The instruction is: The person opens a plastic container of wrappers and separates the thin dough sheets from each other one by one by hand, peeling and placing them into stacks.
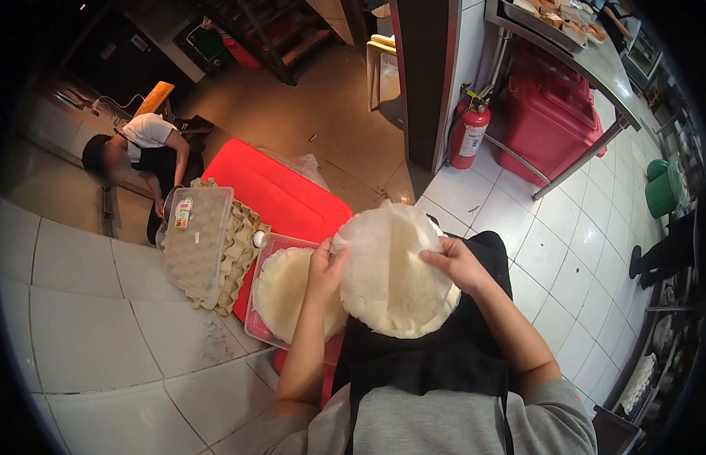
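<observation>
My left hand (328, 267) is closed on the left edge of a stack of thin, round, pale spring roll wrappers (414, 303), held over my lap. My right hand (453, 264) grips the right edge, thumb on top. A translucent top sheet lies partly folded or lifted across the stack, with a strip down its middle. Left of my lap, a clear plastic container (254, 322) holds more of the round wrappers (281, 284). My left forearm hides part of them.
A red lid (281, 189) lies beyond the container. Egg trays (243, 235) with a clear plastic lid (197, 243) stand to its left. A crouching person (152, 148) is at far left. A fire extinguisher (470, 136) and red bin (546, 121) stand by a steel table (596, 68).
</observation>
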Available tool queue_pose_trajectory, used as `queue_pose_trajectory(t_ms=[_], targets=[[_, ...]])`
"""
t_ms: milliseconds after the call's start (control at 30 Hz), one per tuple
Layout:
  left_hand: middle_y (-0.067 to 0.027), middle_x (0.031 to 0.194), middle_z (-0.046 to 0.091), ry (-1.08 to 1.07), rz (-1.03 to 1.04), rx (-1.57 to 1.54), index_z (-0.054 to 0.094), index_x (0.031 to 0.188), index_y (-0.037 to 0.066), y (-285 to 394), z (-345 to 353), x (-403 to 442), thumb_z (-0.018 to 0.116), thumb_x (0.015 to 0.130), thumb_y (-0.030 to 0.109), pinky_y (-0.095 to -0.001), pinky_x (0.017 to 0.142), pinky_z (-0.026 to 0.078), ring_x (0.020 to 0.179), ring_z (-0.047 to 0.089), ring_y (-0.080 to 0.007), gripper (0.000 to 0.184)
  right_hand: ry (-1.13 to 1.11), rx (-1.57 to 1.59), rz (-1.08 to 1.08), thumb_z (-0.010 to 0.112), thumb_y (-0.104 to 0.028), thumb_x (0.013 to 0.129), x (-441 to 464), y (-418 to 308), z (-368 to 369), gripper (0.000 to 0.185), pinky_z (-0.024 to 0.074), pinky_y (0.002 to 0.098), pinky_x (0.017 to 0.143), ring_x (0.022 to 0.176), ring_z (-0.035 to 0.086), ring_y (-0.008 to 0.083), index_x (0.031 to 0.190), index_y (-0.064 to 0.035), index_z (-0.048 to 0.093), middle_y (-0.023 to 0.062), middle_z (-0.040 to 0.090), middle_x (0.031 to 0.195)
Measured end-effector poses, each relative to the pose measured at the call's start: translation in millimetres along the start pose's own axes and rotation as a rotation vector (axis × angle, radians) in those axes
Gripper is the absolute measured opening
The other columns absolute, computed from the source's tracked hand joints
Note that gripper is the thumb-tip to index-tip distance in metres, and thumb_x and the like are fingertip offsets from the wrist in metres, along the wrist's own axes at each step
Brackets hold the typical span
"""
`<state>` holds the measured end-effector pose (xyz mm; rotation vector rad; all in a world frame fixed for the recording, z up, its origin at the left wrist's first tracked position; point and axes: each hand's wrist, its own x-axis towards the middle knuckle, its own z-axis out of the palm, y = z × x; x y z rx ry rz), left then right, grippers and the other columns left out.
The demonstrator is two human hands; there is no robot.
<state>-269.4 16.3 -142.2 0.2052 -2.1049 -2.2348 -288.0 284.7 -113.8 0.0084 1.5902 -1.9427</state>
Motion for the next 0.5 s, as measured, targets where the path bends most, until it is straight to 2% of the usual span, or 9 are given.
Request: queue_pose_trajectory(t_ms=[33, 133, 167, 233, 267, 333, 367, 467, 500], targets=[[-0.0024, 0.089, 0.062, -0.08, -0.053, -0.09, 0.056, 0.101, -0.002, 3.4, -0.5, 1.2, 0.068, 0.085, 0.016, -0.0282, 0.072, 0.047, 0.078, 0.057, -0.0133, 0.027, -0.032, -0.015, 0.054, 0.063, -0.013, 0.09, -4.9, -3.5, 2.1, 0.02, 0.0507, 0.0269, 0.08, 0.084, 0.063, 0.0097, 0.105, -0.0001, 0.065, 0.0038, 0.068, 0.096], [-0.0036, 0.086, 0.062, -0.201, 0.195, 0.162, 0.057, 0.11, -0.002, 9.1, 11.1, 18.0, 0.071, 0.081, 0.02, -0.0303, 0.072, 0.048, 0.08, 0.058, -0.0131, 0.039, -0.146, -0.049, -0.028, 0.059, -0.009, 0.091, -10.3, -4.4, 10.0, 0.02, 0.0488, 0.0251, 0.081, 0.085, 0.062, 0.0094, 0.109, 0.0006, 0.062, 0.0028, 0.067, 0.097], [-0.005, 0.087, 0.064, -0.276, 0.116, 0.323, 0.059, 0.11, -0.001, 24.2, 16.4, 22.6, 0.07, 0.082, 0.019, -0.0312, 0.072, 0.048, 0.081, 0.06, -0.0142, 0.036, -0.217, -0.063, 0.014, 0.061, -0.008, 0.089, -9.9, -7.2, 8.3, 0.026, 0.0476, 0.0269, 0.085, 0.093, 0.06, 0.0095, 0.114, 0.0, 0.059, 0.003, 0.065, 0.102], [-0.0076, 0.09, 0.066, -0.427, -0.04, 0.644, 0.062, 0.111, 0.001, 65.0, 30.8, 28.8, 0.067, 0.083, 0.016, -0.0329, 0.073, 0.048, 0.084, 0.063, -0.0164, 0.032, -0.251, -0.057, -0.074, 0.064, -0.008, 0.086, -9.0, -12.1, 10.1, 0.034, 0.0475, 0.0289, 0.086, 0.098, 0.059, 0.011, 0.118, -0.0004, 0.056, 0.006, 0.063, 0.108], [-0.0095, 0.086, 0.065, -0.428, -0.06, 0.711, 0.063, 0.107, 0.001, 69.6, 36.2, 33.2, 0.068, 0.082, 0.018, -0.0347, 0.072, 0.048, 0.082, 0.063, -0.0207, 0.031, -0.268, -0.056, -0.119, 0.065, -0.009, 0.085, -8.9, -17.4, 12.5, 0.037, 0.0475, 0.0299, 0.086, 0.1, 0.058, 0.0118, 0.12, -0.0006, 0.054, 0.0075, 0.062, 0.111], [-0.0133, 0.079, 0.062, -0.428, -0.102, 0.842, 0.067, 0.098, 0.002, 72.9, 48.6, 39.1, 0.071, 0.079, 0.022, -0.0383, 0.072, 0.048, 0.078, 0.062, -0.0291, 0.028, -0.057, -0.281, -0.181, 0.068, -0.011, 0.083, -9.5, -33.1, 16.1, 0.045, 0.0465, 0.0326, 0.089, 0.104, 0.058, 0.0159, 0.124, -0.003, 0.05, 0.0103, 0.057, 0.119], [-0.0162, 0.083, 0.062, -0.394, 0.134, 0.761, 0.068, 0.091, 0.001, 64.8, 52.3, 36.0, 0.069, 0.08, 0.021, -0.0387, 0.071, 0.048, 0.08, 0.061, -0.0337, 0.023, 0.052, -0.39, -0.208, 0.069, -0.012, 0.082, -8.4, -39.7, 18.5, 0.049, 0.046, 0.0339, 0.091, 0.106, 0.057, 0.0179, 0.126, -0.0042, 0.048, 0.0117, 0.055, 0.123], [-0.0154, 0.09, 0.063, -0.404, 0.226, 0.724, 0.067, 0.093, 0.001, 51.3, 58.9, 29.6, 0.066, 0.082, 0.021, -0.0374, 0.073, 0.048, 0.086, 0.062, -0.0311, 0.024, 0.095, -0.754, -0.585, 0.07, -0.017, 0.082, 1.2, -44.1, 24.0, 0.057, 0.044, 0.037, 0.095, 0.106, 0.057, 0.027, 0.131, -0.0093, 0.042, 0.0139, 0.049, 0.131], [-0.0154, 0.09, 0.063, -0.405, 0.223, 0.724, 0.067, 0.093, 0.001, 50.8, 58.9, 29.0, 0.066, 0.082, 0.021, -0.0374, 0.073, 0.048, 0.086, 0.062, -0.0311, 0.024, 0.094, -0.753, -0.583, 0.07, -0.017, 0.082, 0.9, -43.4, 23.9, 0.057, 0.044, 0.037, 0.095, 0.106, 0.057, 0.027, 0.131, -0.0093, 0.042, 0.0139, 0.049, 0.131]])
